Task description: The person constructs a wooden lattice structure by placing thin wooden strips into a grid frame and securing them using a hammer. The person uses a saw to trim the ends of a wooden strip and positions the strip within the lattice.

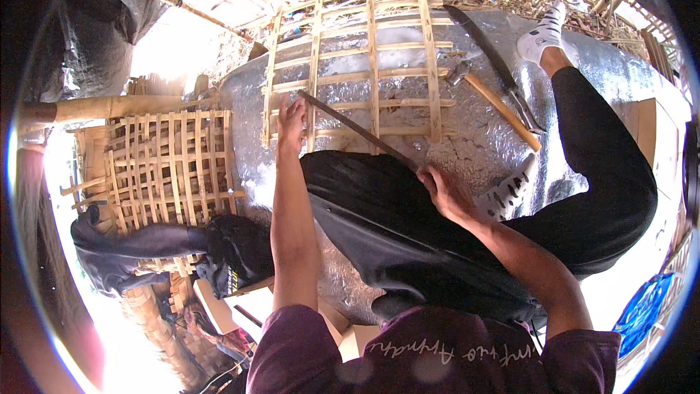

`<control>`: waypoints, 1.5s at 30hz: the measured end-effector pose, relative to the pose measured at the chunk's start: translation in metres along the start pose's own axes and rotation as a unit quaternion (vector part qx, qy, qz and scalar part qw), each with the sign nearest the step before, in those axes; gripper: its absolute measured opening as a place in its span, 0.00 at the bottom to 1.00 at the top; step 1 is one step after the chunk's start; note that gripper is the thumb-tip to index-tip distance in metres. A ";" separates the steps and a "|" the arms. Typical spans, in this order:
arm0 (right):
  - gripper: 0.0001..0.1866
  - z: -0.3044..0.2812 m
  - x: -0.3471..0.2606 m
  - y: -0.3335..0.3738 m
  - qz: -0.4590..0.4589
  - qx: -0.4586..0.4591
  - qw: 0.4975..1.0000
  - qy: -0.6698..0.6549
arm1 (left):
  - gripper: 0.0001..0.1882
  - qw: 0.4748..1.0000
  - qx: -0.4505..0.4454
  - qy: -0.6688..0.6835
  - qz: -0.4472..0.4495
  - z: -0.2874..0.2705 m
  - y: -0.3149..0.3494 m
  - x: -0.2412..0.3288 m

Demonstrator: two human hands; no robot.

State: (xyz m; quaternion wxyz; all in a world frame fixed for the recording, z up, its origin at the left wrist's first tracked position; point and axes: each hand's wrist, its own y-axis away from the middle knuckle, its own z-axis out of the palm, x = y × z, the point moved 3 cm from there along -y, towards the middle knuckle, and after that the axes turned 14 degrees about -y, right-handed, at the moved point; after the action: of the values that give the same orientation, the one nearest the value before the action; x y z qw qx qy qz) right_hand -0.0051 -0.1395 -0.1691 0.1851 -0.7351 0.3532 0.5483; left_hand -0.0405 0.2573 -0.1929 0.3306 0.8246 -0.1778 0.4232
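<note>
A long, thin, dark flat strip (357, 129) slants across in front of my black-trousered thigh; I cannot make out its kind. My left hand (292, 122) is closed at its far end, with the fingers pinching near the tip. The near end sits in the closed fingers of my right hand (446, 191), beside my knee. Just beyond the strip lies a bamboo lattice (373, 51) of crossed pale slats. To its right rest a hammer (503, 113) with a wooden handle and a machete (487, 45) with a dark, curved blade.
A silver sheet (474, 120) covers the ground beneath the lattice and tools. A closer-woven bamboo panel (164, 168) stands at left, under a thick bamboo pole (109, 109). Dark cloth (237, 248) lies near my left arm; blue plastic (646, 314) is at far right.
</note>
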 end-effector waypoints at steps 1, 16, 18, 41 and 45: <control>0.10 0.003 -0.004 0.007 -0.053 0.052 0.997 0.005 | 0.33 0.999 0.012 -0.035 0.011 -0.002 -0.002 -0.003; 0.14 -0.004 -0.008 0.009 0.113 -0.064 0.989 0.075 | 0.31 0.960 0.046 -0.268 0.070 0.017 -0.007 0.013; 0.14 -0.002 -0.002 0.009 0.109 -0.059 0.989 0.076 | 0.31 0.955 0.047 -0.283 0.070 0.016 -0.010 0.010; 0.28 -0.014 0.008 -0.007 0.176 -0.155 0.965 0.117 | 0.37 0.969 0.016 -0.248 -0.002 0.018 -0.029 -0.006; 0.26 -0.025 0.015 -0.010 0.171 -0.138 0.970 0.105 | 0.39 0.929 0.031 -0.368 0.001 0.040 -0.035 -0.003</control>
State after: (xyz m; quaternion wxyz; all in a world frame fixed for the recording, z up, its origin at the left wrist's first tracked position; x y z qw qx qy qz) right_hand 0.0212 -0.1541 -0.1763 -0.0525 -0.7358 0.4119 0.5349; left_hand 0.0013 0.2550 -0.2260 0.2158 0.9322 -0.2744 0.0957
